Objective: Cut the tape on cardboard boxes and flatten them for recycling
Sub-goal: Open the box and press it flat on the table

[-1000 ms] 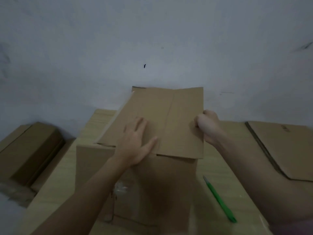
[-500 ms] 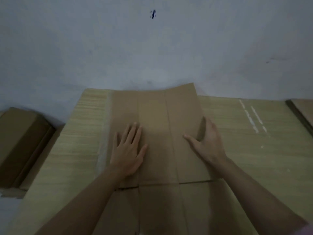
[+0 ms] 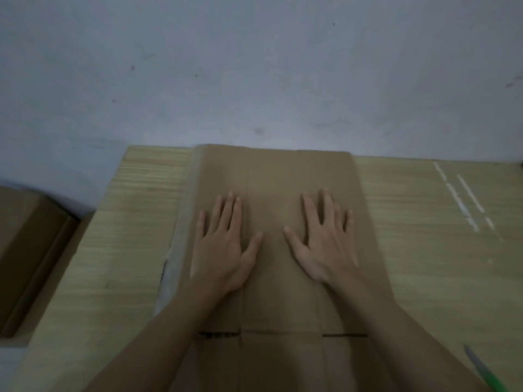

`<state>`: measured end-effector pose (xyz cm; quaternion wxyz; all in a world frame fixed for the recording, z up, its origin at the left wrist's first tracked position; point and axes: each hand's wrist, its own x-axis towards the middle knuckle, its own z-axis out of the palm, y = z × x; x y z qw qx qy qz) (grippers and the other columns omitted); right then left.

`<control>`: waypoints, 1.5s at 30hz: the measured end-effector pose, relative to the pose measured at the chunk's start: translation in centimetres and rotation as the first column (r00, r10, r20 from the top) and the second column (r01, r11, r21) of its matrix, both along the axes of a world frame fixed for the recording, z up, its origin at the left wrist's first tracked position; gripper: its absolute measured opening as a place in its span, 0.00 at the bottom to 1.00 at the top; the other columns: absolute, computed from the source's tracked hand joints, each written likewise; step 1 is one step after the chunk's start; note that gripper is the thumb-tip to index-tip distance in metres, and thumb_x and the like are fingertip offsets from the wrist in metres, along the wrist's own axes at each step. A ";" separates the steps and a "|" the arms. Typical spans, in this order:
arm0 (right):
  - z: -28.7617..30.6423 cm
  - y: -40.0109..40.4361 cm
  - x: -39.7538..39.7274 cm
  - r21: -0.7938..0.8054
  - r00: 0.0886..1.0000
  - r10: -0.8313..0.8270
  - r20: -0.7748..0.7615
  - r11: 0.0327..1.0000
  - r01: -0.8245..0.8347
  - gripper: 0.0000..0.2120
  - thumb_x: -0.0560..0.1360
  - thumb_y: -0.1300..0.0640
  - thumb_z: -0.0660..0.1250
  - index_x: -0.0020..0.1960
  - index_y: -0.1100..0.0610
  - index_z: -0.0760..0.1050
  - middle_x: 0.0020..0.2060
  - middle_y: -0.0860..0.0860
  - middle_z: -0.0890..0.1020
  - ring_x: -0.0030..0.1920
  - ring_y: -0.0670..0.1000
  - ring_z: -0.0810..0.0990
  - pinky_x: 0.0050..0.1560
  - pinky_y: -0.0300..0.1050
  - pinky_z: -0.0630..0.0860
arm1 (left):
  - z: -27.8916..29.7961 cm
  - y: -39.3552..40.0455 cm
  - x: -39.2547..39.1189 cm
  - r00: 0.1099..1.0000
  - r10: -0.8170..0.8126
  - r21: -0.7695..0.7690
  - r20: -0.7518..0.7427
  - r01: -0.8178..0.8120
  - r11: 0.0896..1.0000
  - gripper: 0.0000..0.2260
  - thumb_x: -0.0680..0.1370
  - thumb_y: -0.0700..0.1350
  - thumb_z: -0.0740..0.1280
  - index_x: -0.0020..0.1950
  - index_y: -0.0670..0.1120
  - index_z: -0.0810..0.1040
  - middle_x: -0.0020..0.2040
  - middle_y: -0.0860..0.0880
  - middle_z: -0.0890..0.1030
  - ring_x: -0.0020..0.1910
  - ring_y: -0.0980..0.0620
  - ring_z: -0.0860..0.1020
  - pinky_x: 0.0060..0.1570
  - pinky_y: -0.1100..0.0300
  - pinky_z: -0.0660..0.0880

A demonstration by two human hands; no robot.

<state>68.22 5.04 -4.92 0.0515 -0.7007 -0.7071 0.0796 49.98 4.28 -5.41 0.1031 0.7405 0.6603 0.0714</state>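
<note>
Box (image 3: 278,176) now pressed flat, left hand (image 3: 223,250), right hand (image 3: 322,244) seemingly spread palm-down on it

The cardboard box (image 3: 278,176) was lying totally flat on the table, a plain brown panel running from the upper middle of the frame down to the bottom edge. Fold creases ran lengthwise along it, and near the bottom there was a cross crease with dark slits on either side where the flaps began. A strip of pale tape (image 3: 172,264) clung along its left edge. Over at the left edge of the frame sat more brown boxes (image 3: 27,250), off the table, partly cut off.
</note>
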 end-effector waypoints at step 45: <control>2.4 -16.0 1.3 -0.127 0.885 -0.459 0.078 0.876 0.466 0.40 0.74 0.31 0.52 0.76 0.56 0.52 0.70 0.64 0.59 0.71 0.63 0.58 0.68 0.53 0.59 | 2.3 -12.7 -4.8 0.854 0.371 -0.033 0.365 -0.387 0.922 0.42 0.67 0.53 0.76 0.72 0.36 0.61 0.66 0.36 0.69 0.66 0.38 0.65 0.67 0.50 0.60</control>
